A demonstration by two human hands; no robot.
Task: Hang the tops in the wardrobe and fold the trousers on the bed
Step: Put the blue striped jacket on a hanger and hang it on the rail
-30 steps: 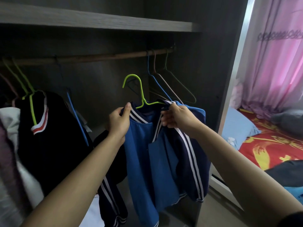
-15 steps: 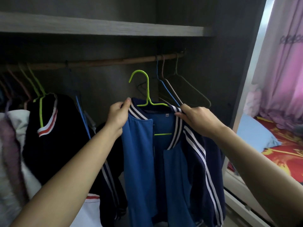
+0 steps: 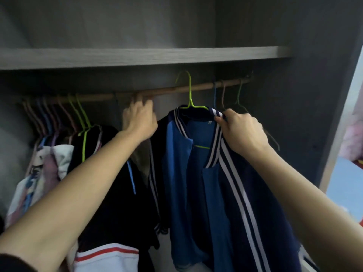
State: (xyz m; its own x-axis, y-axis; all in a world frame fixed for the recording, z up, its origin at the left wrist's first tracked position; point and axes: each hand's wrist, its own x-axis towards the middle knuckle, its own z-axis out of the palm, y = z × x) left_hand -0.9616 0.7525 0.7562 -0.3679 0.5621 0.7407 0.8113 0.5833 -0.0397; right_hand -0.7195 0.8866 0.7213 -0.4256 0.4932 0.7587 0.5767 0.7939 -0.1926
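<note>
In the wardrobe [image 3: 294, 118], tops [image 3: 92, 154] hang at the left end of the rail [image 3: 167, 92], while our right hand [image 3: 242, 132] pinches the jacket [image 3: 196, 183] by its collar, its hanger [image 3: 190, 91] at mid-rail and seemingly unhooked, our left hand [image 3: 139, 119] is at the rail with its grip unclear, and we see no trousers.

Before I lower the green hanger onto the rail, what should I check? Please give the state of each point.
1. Grip: ok, the right hand grips the striped collar of the blue jacket.
2. Blue jacket on the green hanger: ok, the collar sits round its neck.
3. Hook over the rail: not ok, its top stands above the rail and does not rest on it.
4. Free space on the rail: ok, a bare stretch lies between the left hand and the empty hangers.
5. Left hand's hold on the rail: cannot tell, its fingers are blurred.
</note>
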